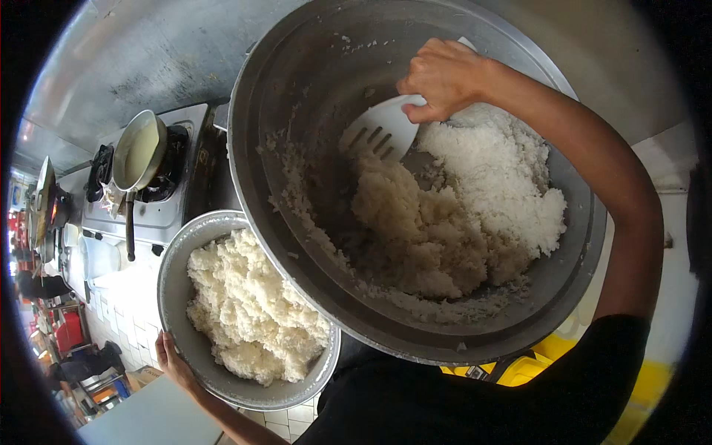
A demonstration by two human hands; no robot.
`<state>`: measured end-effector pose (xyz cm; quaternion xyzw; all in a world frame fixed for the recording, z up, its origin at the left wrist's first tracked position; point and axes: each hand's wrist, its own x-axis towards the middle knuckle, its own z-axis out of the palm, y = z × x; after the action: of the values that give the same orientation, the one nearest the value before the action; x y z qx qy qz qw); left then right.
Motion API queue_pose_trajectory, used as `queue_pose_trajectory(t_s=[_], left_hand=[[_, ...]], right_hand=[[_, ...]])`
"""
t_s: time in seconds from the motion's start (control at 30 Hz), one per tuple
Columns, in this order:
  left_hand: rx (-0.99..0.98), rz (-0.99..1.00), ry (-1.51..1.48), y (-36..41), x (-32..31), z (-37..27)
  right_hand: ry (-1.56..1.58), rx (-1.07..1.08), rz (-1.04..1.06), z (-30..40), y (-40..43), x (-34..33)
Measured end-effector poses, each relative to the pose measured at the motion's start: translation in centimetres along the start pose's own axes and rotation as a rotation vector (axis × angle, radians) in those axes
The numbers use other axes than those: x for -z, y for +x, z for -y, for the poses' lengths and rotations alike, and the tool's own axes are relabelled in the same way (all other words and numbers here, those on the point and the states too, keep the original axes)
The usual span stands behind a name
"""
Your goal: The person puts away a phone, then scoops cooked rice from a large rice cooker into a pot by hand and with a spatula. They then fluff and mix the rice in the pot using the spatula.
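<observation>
My right hand (445, 80) grips a white slotted plastic rice paddle (384, 129), its blade inside a large metal pot (311, 50). Cooked white rice (489, 172) is heaped over the pot's bottom and right side, with grains stuck along the wall; the blade's lower edge meets the heap. My left hand (177, 364) holds the rim of a smaller metal pot (208, 231) at its lower left. More cooked rice (256, 311) is piled in this smaller pot, which sits left of and partly beneath the large pot's rim.
A gas stove (192, 128) stands to the left, bearing a saucepan (139, 150) with pale contents and a long dark handle. A wok (41, 206) lies farther left. A pale flat surface (153, 414) is at the lower left, and a yellow object (523, 370) is below the large pot.
</observation>
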<state>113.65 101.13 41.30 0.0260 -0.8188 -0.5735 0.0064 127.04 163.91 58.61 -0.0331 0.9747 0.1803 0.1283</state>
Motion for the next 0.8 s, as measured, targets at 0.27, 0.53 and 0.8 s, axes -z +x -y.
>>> queue_pose_trajectory(t_s=[0.27, 0.53, 0.8], left_hand=[[-0.098, -0.128, -0.022, 0.8, 2.4, 3.6], [0.106, -0.406, 0.141, -7.1, 5.5, 13.4], [0.824, 0.935, 0.321, -29.8, 5.2, 22.2]], right_hand=[[0.2, 0.211, 0.179, 5.2, -3.2, -1.5], [0.279, 0.251, 0.039, 5.9, -4.8, -2.5], [0.231, 0.103, 0.251, 7.7, -3.8, -0.1]])
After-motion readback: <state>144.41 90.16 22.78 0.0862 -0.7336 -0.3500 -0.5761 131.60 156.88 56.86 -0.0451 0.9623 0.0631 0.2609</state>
